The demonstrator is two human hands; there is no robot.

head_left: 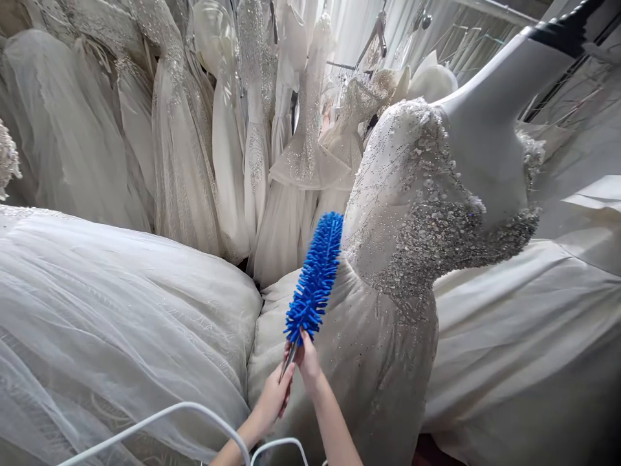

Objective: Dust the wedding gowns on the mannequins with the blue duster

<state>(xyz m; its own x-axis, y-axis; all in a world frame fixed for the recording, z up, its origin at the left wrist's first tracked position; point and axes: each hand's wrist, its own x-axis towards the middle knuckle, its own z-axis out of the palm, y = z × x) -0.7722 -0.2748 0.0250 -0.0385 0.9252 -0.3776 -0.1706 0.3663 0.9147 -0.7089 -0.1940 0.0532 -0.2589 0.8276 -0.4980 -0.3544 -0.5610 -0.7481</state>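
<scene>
A blue microfiber duster (pixel 315 278) with a thin metal handle points up and away in front of me. My left hand (pixel 274 396) is closed around the lower handle. Higher up, my right hand (pixel 307 359) grips the duster at the base of its blue fringe, thumb on the fringe. Just beyond the duster stands a beaded white gown (pixel 388 259) on a white mannequin (pixel 490 129), leaning to the right in the view. The duster's tip overlaps the gown's side; whether it touches the fabric I cannot tell.
A full white skirt (pixel 121 298) spreads on the left, close to my arms. Several sparkling gowns (pixel 179 142) hang along the back. Another pale skirt (pixel 528 323) fills the right. A white curved tube (pixel 184 408) crosses the bottom foreground.
</scene>
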